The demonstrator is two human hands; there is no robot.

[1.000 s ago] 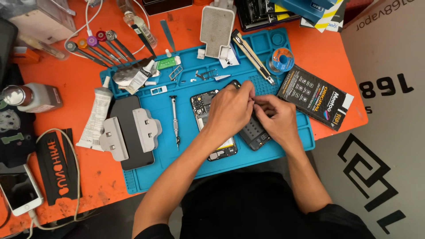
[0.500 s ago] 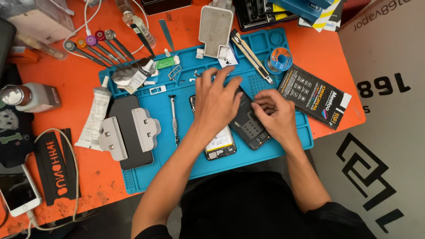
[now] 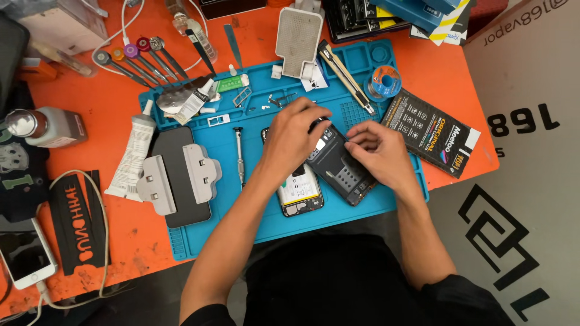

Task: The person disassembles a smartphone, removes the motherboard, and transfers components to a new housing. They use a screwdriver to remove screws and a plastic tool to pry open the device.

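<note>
Dark rectangular phone back panel (image 3: 339,172) on blue silicone work mat (image 3: 314,220), long axis 11-to-5 o'clock. Left hand (image 3: 294,136) arched over its upper end, grip apparently pinching it. Right hand (image 3: 379,151) fingertips grasp the 2 o'clock edge.

Blue mat (image 3: 374,199) on orange table (image 3: 78,90); black phone panel (image 3: 338,169).

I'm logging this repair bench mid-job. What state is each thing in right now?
opened phone: back off, insides exposed, flat on the blue mat.
dark panel: tilted across the phone, both hands on it.
left hand: gripping the panel's top.
right hand: pinching its edge.
screwdriver: lying untouched.
clamped phone: held in two grey clamps.
</note>
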